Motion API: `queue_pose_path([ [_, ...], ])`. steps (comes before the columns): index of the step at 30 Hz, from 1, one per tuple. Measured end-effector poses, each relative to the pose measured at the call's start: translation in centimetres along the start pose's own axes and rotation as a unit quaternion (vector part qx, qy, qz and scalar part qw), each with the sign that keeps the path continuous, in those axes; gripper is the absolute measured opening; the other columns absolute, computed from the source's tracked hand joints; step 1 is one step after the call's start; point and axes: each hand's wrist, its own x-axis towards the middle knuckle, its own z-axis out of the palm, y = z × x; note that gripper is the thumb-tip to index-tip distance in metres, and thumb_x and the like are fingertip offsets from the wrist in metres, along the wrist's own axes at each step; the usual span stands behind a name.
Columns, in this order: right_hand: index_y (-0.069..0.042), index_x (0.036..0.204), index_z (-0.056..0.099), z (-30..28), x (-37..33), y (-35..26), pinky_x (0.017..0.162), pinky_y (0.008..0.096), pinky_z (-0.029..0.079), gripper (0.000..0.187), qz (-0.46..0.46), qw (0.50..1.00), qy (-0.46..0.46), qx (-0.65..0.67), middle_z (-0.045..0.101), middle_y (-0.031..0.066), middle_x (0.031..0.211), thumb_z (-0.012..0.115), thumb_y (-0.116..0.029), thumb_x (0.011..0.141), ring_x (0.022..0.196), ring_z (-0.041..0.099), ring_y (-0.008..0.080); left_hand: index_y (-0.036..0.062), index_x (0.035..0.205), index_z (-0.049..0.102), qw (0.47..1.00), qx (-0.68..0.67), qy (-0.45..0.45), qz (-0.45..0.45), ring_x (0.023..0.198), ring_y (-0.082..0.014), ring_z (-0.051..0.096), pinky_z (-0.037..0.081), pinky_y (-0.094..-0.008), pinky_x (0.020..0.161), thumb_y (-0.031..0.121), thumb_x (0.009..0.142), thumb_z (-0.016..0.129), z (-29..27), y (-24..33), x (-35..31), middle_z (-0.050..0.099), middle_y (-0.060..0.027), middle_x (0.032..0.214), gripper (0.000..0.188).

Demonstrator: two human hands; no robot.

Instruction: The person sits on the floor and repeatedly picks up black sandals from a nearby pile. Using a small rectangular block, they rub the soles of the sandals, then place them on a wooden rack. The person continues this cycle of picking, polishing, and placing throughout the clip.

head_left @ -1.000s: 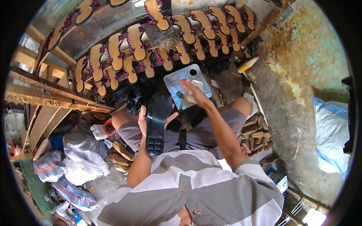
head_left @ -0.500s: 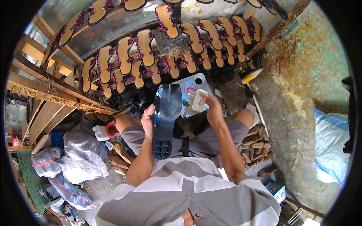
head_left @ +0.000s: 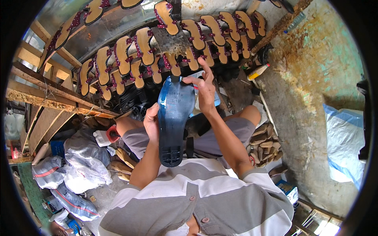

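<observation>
My left hand is closed on the left edge of a black shoe sole, held upright before me with its ridged face showing. A wet, shiny film runs along the sole's upper left edge, and the square-patterned heel points toward my shirt. At the toe end, my right hand has its fingers apart, one fingertip touching or nearly touching the sole's top rim. Behind that hand, a pale blue surface shows only in part; the rest is hidden by the sole and hand.
Sandals with dotted maroon straps stand in rows along a rack ahead. Plastic bags lie at left, beside a white and red container. Wooden shoe lasts are piled right of my knee. A yellow bottle lies beyond it.
My right hand has moved from the white container up and left to the sole's toe end. The sole has tilted so that more of its ridged face shows.
</observation>
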Motion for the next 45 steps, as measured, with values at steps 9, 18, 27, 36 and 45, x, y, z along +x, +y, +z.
queue_pose_path([
  [9,-0.009,0.107,0.082,3.8,-5.8,-1.5,0.123,0.0516,0.011,0.046,-0.01,0.992,0.123,-0.032,0.035,0.0245,0.163,0.046,-0.038,0.103,0.151,0.022,0.0395,-0.0052,0.127,0.062,0.997,0.007,0.023,0.07,0.097,-0.0269,0.073,0.061,-0.0392,0.087,0.038,0.104,0.048,1.9,-0.8,2.5,0.072,-0.0186,0.116,0.051],
  [18,-0.024,0.112,0.083,1.3,-7.9,-1.9,0.124,0.0527,0.007,0.045,-0.227,0.949,-0.035,-0.216,0.037,0.0255,0.159,0.045,-0.038,0.095,0.149,0.023,0.0421,-0.008,0.135,0.057,0.978,-0.196,-0.065,-0.043,0.11,-0.0381,0.071,0.057,-0.0493,0.101,0.03,0.101,0.048,1.5,0.9,4.5,0.068,-0.0283,0.125,0.052],
  [27,-0.022,0.115,0.083,-0.4,-6.6,-3.7,0.123,0.0539,0.009,0.05,-0.14,0.954,-0.153,-0.217,0.03,0.0226,0.163,0.042,-0.045,0.099,0.151,0.019,0.0418,-0.0037,0.139,0.055,0.995,-0.084,0.04,-0.04,0.121,-0.0388,0.064,0.048,-0.0563,0.11,0.035,0.099,0.047,3.6,0.7,4.6,0.062,-0.0269,0.135,0.056],
  [36,-0.039,0.121,0.078,-0.1,-5.1,-4.4,0.12,0.0611,0.003,0.076,-0.38,0.831,-0.12,-0.388,0.044,0.009,0.156,0.017,-0.078,0.099,0.15,0.019,0.0384,-0.0036,0.154,0.038,0.997,-0.054,0.044,-0.036,0.135,-0.0536,0.048,0.041,-0.0599,0.115,0.045,0.1,0.046,0.4,1.0,5.9,0.049,-0.0309,0.148,0.073],
  [45,-0.038,0.12,0.078,0.9,-6.0,-5.2,0.121,0.0627,-0.002,0.074,-0.306,0.887,-0.241,-0.246,0.042,0.0021,0.16,0.029,-0.086,0.092,0.152,0.017,0.0376,-0.0038,0.138,0.055,0.989,-0.144,0.025,-0.009,0.122,-0.0409,0.062,0.047,-0.0601,0.109,0.038,0.097,0.05,0.8,2.8,6.2,0.064,-0.0238,0.134,0.059],
])
